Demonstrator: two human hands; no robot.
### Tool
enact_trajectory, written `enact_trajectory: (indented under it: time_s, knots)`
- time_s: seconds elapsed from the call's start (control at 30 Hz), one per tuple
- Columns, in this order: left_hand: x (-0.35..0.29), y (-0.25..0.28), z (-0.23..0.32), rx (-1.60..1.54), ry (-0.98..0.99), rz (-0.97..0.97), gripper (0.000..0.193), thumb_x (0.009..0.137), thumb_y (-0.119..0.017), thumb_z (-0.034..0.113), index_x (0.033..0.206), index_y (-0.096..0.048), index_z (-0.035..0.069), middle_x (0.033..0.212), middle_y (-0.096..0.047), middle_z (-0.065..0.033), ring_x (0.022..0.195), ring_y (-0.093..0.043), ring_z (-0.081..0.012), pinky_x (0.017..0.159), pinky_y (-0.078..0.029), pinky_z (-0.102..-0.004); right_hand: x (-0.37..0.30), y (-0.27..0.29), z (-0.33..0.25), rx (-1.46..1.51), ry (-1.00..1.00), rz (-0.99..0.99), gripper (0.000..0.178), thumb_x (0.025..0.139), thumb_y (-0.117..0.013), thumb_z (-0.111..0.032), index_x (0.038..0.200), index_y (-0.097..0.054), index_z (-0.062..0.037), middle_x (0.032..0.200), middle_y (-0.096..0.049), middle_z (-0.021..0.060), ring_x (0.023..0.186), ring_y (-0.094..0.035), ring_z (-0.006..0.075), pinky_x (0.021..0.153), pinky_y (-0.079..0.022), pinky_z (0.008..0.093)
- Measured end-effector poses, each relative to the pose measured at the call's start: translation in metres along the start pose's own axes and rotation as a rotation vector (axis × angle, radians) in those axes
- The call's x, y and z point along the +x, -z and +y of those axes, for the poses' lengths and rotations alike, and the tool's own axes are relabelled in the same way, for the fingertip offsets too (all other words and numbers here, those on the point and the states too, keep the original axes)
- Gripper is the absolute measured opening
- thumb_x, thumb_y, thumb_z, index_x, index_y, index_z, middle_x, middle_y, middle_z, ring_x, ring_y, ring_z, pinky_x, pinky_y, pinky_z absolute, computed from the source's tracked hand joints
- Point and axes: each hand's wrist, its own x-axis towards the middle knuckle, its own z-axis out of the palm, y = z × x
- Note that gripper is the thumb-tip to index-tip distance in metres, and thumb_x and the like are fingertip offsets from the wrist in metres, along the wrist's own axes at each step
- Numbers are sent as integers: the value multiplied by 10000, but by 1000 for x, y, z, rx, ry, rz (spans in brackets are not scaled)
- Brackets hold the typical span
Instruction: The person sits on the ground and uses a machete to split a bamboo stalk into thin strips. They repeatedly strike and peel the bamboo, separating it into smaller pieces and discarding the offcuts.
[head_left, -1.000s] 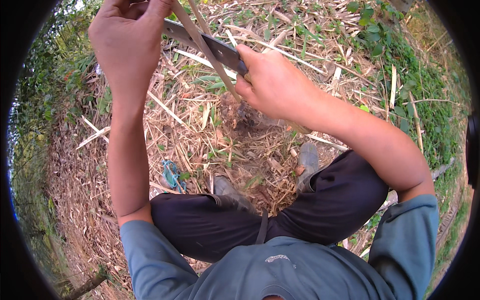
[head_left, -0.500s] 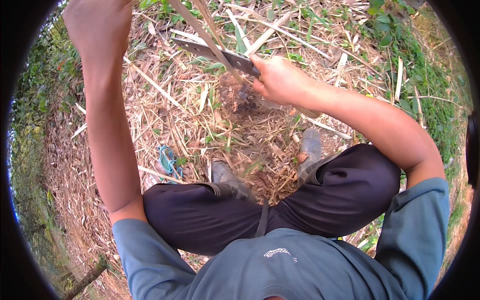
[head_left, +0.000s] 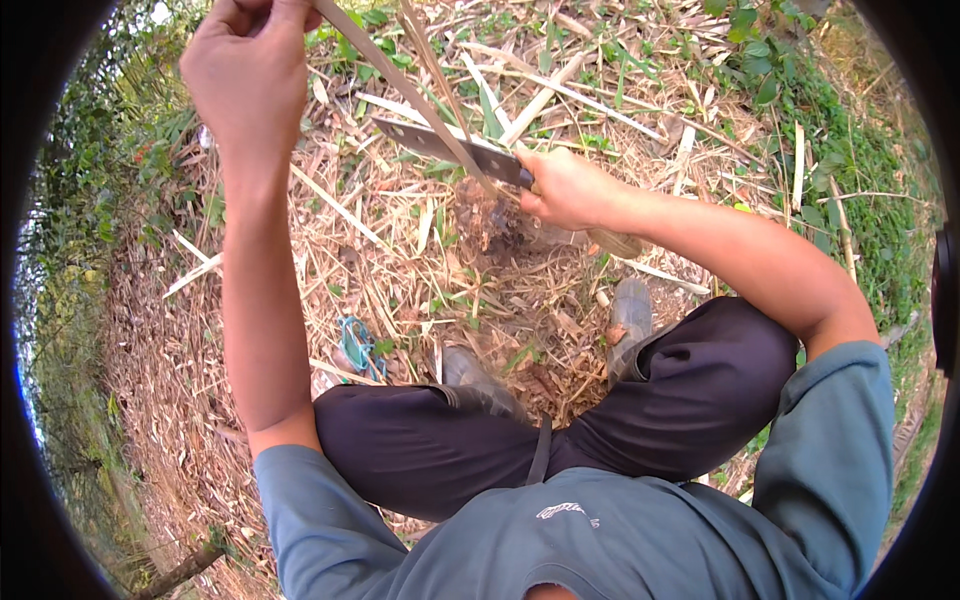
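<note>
Now, listed left to right: my left hand (head_left: pixel 248 85), raised again, clenched on the bamboo strip (head_left: pixel 400 90); my right hand (head_left: pixel 565 188) gripping the knife (head_left: pixel 450 150), blade laid across that strip, splitting under way.

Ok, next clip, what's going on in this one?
A person squats outdoors on ground covered with dry stalks and leaves. The left hand is raised and closed around the top of a thin bamboo strip that slants down to the right. The right hand grips a big knife, its blade laid against the strip. A small blue cord lies on the ground near the left boot.
</note>
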Motion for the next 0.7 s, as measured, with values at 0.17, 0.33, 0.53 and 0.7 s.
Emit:
enact_trajectory:
  time_s: [0.17, 0.33, 0.53, 0.7]
  knots:
    - [-3, -10, 14, -101, 33, 15, 250, 944, -756, 161, 975, -698, -79, 852, -744, -115, 776, -719, -126, 705, -585, -232, 0, 4, 15, 73, 9, -24, 387, 850, -671, -190, 1126, -586, 67, 942, -691, 288, 948, -695, 429, 864, -567, 474]
    - [-5, -5, 17, -103, 78, 25, 236, 941, -762, 167, 963, -698, -59, 846, -739, -108, 757, -706, -121, 701, -564, -228, 4, -4, 24, 110, 72, -8, 402, 851, -657, -183, 1165, -573, 55, 961, -690, 279, 970, -691, 411, 885, -553, 465]
    - [-8, 6, 13, 42, 95, -20, 251, 944, -762, 203, 934, -693, -38, 835, -745, -102, 755, -705, -123, 682, -537, -229, 6, -20, 44, 416, -112, -193, 403, 846, -625, -172, 1197, -578, 19, 899, -691, 265, 898, -707, 387, 826, -566, 452]
    - [-57, -7, -26, -37, 273, -231, 209, 970, -725, 201, 953, -704, -5, 837, -730, -86, 747, -687, -125, 684, -549, -247, -26, -24, 71, 171, 39, -212, 407, 808, -664, -198, 1155, -626, 13, 802, -677, 214, 764, -695, 333, 752, -550, 454]
